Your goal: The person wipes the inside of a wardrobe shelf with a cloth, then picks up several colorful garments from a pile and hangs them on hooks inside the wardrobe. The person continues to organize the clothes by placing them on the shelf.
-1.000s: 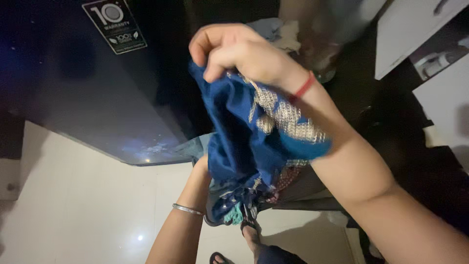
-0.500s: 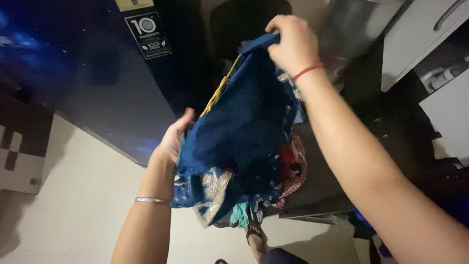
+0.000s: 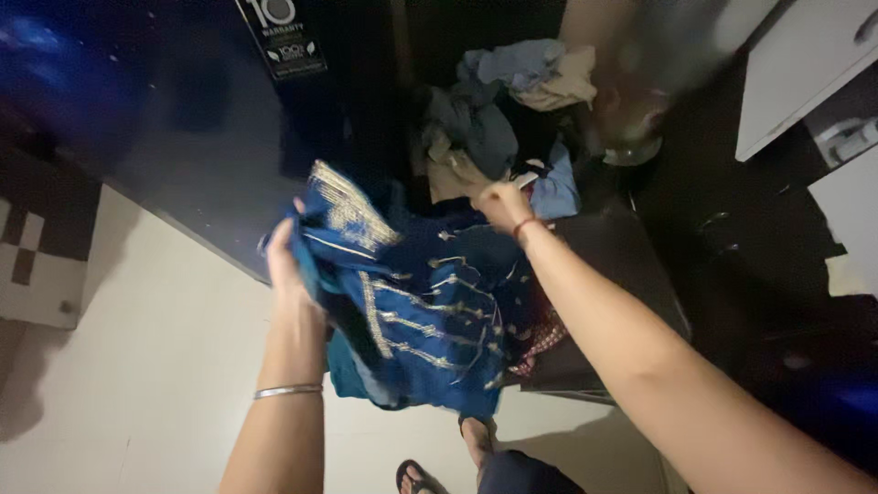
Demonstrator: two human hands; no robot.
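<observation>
Left hand [image 3: 285, 261] closed on the edge of a dark blue garment [image 3: 416, 302] with gold embroidery, fingers wrapped into the cloth at its upper left corner. Right hand [image 3: 501, 203] gripping the same garment at its top right edge, knuckles up, a red thread [image 3: 523, 225] round the wrist. Garment stretched between both hands, hanging low over the pale floor [image 3: 155, 366] and a dark box [image 3: 604, 274] beside it. Silver bangle [image 3: 287, 391] on the left forearm. Heap of mixed clothes [image 3: 512, 101], grey, beige and light blue, just beyond the right hand. Dark glossy appliance [image 3: 165, 119] to the left. Sandalled feet [image 3: 439, 467] below the cloth.
</observation>
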